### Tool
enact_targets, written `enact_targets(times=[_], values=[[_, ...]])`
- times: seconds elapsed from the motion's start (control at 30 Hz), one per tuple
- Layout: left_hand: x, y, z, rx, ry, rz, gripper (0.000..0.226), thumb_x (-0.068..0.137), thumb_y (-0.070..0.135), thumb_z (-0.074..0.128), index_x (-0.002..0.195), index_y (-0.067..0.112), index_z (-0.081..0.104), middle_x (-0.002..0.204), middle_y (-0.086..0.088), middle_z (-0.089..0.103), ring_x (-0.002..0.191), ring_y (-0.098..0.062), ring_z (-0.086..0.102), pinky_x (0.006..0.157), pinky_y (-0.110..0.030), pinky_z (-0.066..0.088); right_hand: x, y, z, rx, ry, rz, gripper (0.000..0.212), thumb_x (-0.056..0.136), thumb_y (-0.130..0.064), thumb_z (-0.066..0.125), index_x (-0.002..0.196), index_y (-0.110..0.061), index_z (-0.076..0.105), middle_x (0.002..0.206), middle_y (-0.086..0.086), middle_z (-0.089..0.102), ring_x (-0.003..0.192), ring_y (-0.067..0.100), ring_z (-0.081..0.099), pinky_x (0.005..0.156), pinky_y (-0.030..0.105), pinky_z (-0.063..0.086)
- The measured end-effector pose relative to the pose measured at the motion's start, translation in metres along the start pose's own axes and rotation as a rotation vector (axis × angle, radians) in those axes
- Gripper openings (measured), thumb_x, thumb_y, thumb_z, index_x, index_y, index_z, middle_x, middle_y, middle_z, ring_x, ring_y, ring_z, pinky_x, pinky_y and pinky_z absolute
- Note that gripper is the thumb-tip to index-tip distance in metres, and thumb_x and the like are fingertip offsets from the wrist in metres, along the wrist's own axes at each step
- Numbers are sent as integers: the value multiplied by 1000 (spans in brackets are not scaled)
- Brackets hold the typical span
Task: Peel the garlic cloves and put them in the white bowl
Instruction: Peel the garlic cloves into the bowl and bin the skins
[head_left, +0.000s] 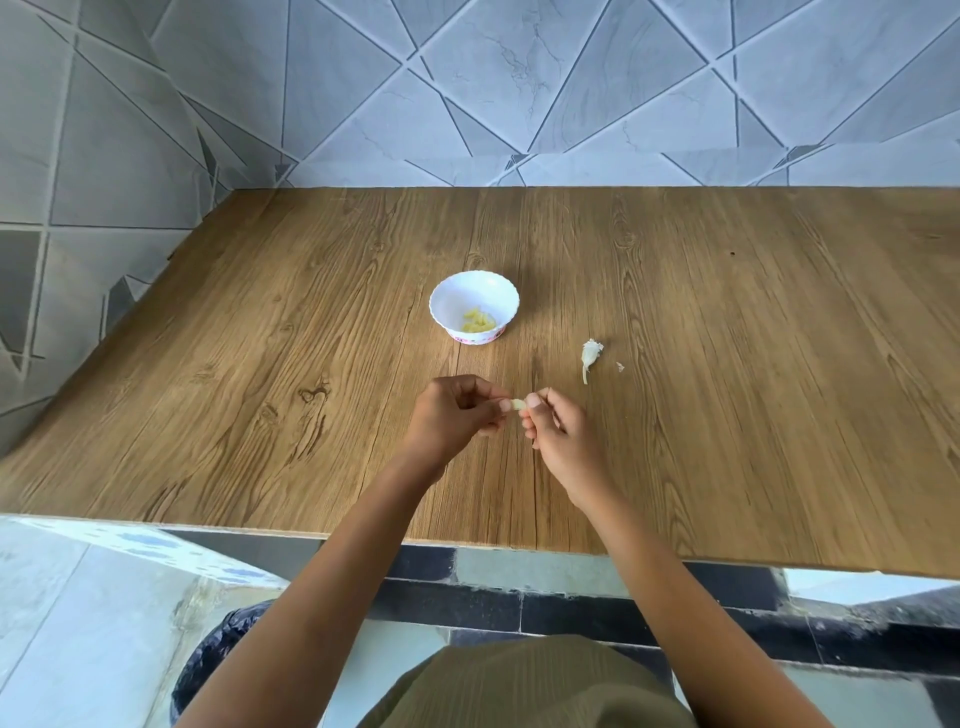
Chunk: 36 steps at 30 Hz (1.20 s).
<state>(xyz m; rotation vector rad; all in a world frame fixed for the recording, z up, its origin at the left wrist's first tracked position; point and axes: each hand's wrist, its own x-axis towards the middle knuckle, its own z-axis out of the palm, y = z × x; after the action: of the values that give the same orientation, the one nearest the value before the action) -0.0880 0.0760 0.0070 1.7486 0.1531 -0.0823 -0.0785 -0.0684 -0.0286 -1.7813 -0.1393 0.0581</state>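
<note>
Head view, nearest first: olive cloth (519, 686) covers my lap, and a dark bin bag (218, 654) sits on the floor below the worktop's near edge. Over the worktop (260, 338) both my hands are curled. My left hand (449, 415) pinches one end of a small garlic clove (518, 404) between thumb and fingertips, and my right hand (558, 431) pinches the other end, its spare fingers folded in. The clove sits between them, seemingly held just above the wood. I judge it light, firm yet easy to bruise, slick where bare, with papery, brittle skin. It is best held by its ends so a nail can lift the skin at a tip. Beyond my right hand lies a garlic husk (591, 356) with a stalk, a small scrap (620, 367) just beside it. Farther out and to the left stands the white bowl (447, 312), with pale yellow peeled cloves (479, 320) at its bottom. The worktop is matte brown wood grain, and behind it rises a grey tiled wall (519, 78) crossed by dark angled lines.
</note>
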Motion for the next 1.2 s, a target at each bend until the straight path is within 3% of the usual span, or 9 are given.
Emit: enact_targets(times=[0.1,0.23,0.3,0.43,0.5,0.63,0.77,1.07,1.2], values=[[-1,2,1,-91,2,-62,5,83,2,69,87,0,68,74,-14,67,66,-18,61,60,-22,52,1,11,2,-210,95,-249,18,97,-10,44,80,-6,51,67,-2,54,58,5,51,55,20,42],[-3,4,2,-166,-11,-145,3,84,4,68,86,3,67,68,-8,68,59,-11,61,59,-18,51,2,12,2,-358,213,-456,24,93,-14,38,80,0,52,75,-2,50,60,2,37,58,4,32],[-3,3,1,-138,-32,-110,2,85,2,66,86,1,66,67,-7,66,58,-9,60,59,-17,50,1,9,0,-286,154,-372,23,96,-15,41,79,-4,52,72,-7,51,58,0,44,58,6,36],[-5,5,1,-8,-67,4,8,85,-4,64,83,4,65,71,-7,64,64,-7,61,63,-17,52,-5,-7,1,183,-39,115,21,99,-14,44,82,-14,56,71,-4,55,59,-1,52,57,14,45],[-5,4,0,11,-60,32,9,83,-4,65,82,5,65,73,-8,65,68,-10,62,66,-20,54,-5,-9,1,261,-32,182,21,99,-14,45,82,-14,57,72,-2,55,60,3,52,55,15,46],[-5,0,-6,4,-35,21,9,79,-3,70,83,4,66,77,-16,66,70,-20,60,68,-23,53,-4,3,-3,-29,74,24,16,93,-15,56,79,-10,61,68,0,60,61,10,56,57,24,46],[-5,-2,-10,26,-1,0,12,77,-6,71,80,5,67,84,-26,67,73,-28,61,77,-39,53,-3,15,-3,-247,173,-125,15,84,-15,70,73,-6,65,68,3,66,61,15,59,56,22,45],[-2,-4,-11,88,66,37,17,74,-3,74,82,10,67,81,-14,68,75,-19,62,76,-33,54,0,16,-1,-260,94,-278,15,81,-8,71,96,-9,68,92,-2,69,79,-5,60,69,6,46],[-2,-3,-9,126,74,63,16,74,-3,74,84,9,67,82,-12,69,76,-20,64,77,-32,56,3,7,1,-156,5,-188,22,80,-12,73,101,-6,69,87,-3,68,75,1,60,68,13,48]])
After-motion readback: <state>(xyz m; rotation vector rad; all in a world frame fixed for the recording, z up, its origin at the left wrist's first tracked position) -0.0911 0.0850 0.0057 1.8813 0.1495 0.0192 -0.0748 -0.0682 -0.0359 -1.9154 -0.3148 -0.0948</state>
